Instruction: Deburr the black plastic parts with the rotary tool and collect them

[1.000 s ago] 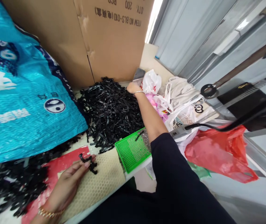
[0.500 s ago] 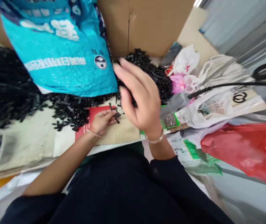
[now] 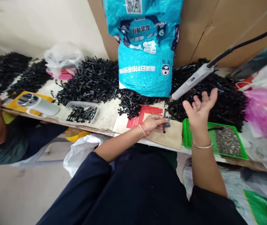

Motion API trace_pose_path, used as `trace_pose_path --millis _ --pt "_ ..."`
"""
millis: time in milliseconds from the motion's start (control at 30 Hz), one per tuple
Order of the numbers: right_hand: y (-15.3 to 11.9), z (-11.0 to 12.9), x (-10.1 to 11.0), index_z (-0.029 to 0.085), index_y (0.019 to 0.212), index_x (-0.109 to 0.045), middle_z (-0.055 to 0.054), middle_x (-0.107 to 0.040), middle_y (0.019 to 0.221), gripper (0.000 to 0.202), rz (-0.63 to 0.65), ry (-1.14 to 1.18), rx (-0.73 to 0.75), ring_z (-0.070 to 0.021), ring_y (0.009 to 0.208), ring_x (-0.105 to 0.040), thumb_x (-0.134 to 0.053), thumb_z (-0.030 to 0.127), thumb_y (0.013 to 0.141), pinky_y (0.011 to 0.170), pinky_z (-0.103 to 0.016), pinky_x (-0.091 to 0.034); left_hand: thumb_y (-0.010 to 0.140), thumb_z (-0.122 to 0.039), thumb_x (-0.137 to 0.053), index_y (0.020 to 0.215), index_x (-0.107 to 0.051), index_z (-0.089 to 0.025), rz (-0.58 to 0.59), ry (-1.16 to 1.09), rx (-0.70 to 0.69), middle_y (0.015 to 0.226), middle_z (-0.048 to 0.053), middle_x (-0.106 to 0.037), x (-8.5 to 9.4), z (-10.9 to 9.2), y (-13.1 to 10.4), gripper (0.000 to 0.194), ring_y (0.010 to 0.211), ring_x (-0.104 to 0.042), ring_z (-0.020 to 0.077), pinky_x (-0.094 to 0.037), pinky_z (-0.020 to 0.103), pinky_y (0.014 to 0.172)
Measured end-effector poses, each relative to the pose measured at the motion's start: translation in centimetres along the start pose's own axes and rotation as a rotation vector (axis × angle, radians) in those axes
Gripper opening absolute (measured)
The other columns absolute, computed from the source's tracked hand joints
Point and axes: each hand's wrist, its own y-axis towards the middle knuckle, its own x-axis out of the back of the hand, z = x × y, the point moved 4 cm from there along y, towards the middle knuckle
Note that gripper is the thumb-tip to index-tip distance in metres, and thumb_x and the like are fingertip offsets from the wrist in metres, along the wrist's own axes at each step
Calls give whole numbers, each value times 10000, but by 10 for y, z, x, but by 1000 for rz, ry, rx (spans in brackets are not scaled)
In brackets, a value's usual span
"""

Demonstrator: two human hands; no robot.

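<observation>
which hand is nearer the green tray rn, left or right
Right. The right hand is raised open, its wrist in front of the green tray in this view. The left hand is left of it, pinching a black part over the beige mat.

From the wearer's head, I am looking forward and steeply down, fairly near, over the left grip [image 3: 153,123] and right grip [image 3: 198,110], with the tabletop [image 3: 107,116] stretching beneath and beyond them.
</observation>
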Motion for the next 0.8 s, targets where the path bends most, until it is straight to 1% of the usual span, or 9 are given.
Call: trace_pose_path --millis 67,133,200,233,333,433,533,633,800 --pt "6 9 -5 438 1727 18 -147 -71 1836 1164 -43 -48 58 -439 1641 -386 -723 679 863 1266 -776 -342 883 -163 -884 761 -782 -119 -26 -51 -40 797 65 -807 5 -4 -9 165 619 -686 85 -536 223 659" --pt "-6 23 2 442 1728 7 -107 -29 1841 1097 -106 -116 123 -433 1684 -292 -685 662 906 1280 -773 -326 848 -203 -921 794 -796 -135 -43 -116 -84 830 58 -820 9 -5 -17 152 644 -707 93 -543 215 644" --pt "-30 35 6 442 1720 -67 -97 -150 1815 1011 -60 -78 114 -410 1679 -308 -665 649 932 1290 -749 -346 781 -274 -979 840 -812 -149 -41 -154 -122 871 54 -833 11 -5 -22 216 677 -722 98 -557 208 651" --pt "-44 38 5 443 1707 -136 -99 -239 1788 968 31 -17 61 -390 1647 -374 -680 642 931 1286 -721 -383 742 -310 -1004 849 -814 -154 -38 -160 -133 879 51 -834 11 -5 -23 268 694 -730 103 -567 209 662" --pt "-86 37 -6 425 1625 -356 -106 -478 1668 838 272 222 -216 -318 1477 -592 -754 613 912 1242 -605 -515 653 -399 -1042 850 -807 -162 -35 -145 -149 876 45 -830 5 -1 -23 387 725 -742 121 -596 231 715" --pt "-110 32 -16 388 1529 -494 -95 -633 1533 756 338 391 -425 -259 1278 -714 -822 592 879 1165 -514 -606 590 -458 -1056 821 -797 -166 -23 -111 -172 847 37 -819 -5 2 -23 453 706 -732 127 -610 256 741" --pt "-116 30 -18 351 1386 -614 -72 -736 1365 612 291 461 -489 -230 1138 -748 -833 598 870 1053 -459 -669 534 -480 -1071 795 -800 -164 -18 -96 -206 825 34 -814 -11 3 -25 491 689 -726 127 -615 260 741" --pt "-115 31 -18 319 1225 -692 -63 -769 1278 494 241 461 -505 -229 1142 -742 -845 601 849 1006 -435 -683 522 -481 -1076 800 -812 -157 -35 -96 -217 830 46 -823 -12 5 -28 502 690 -735 130 -620 260 739" --pt "-116 31 -19 297 1165 -719 -58 -787 1236 461 245 473 -535 -220 1141 -745 -872 554 815 995 -411 -678 530 -472 -1080 859 -841 -144 -36 -121 -154 891 82 -847 -8 11 -32 523 742 -775 153 -632 257 740"
